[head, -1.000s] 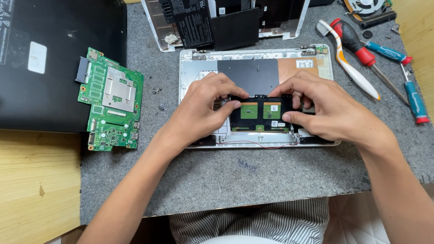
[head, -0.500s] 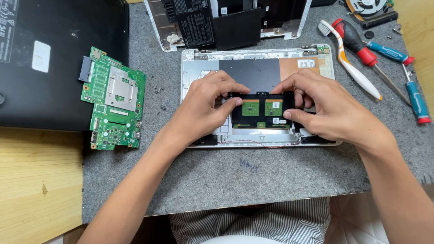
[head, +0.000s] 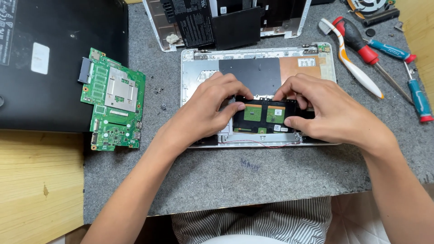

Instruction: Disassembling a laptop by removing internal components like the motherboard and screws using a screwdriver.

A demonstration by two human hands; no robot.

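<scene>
On the black laptop lid to my left lies a small white rectangular sticker (head: 40, 58), and a block of white print (head: 8, 27) runs along that lid's far left edge. A black label with rows of white text (head: 195, 21) covers the battery pack at the top of the table. Inside the open silver case before me, a small white label (head: 307, 62) sits on a copper-coloured patch (head: 299, 68), and a tiny white sticker (head: 279, 111) marks the green board between my hands.

surface: grey felt mat (head: 235, 180) over wooden bench (head: 36, 190)
on mat: open laptop shell (head: 190, 68), green motherboard (head: 115, 101), screwdrivers (head: 361, 45), white toothbrush (head: 352, 68)
on bench: black laptop (head: 58, 63)
</scene>
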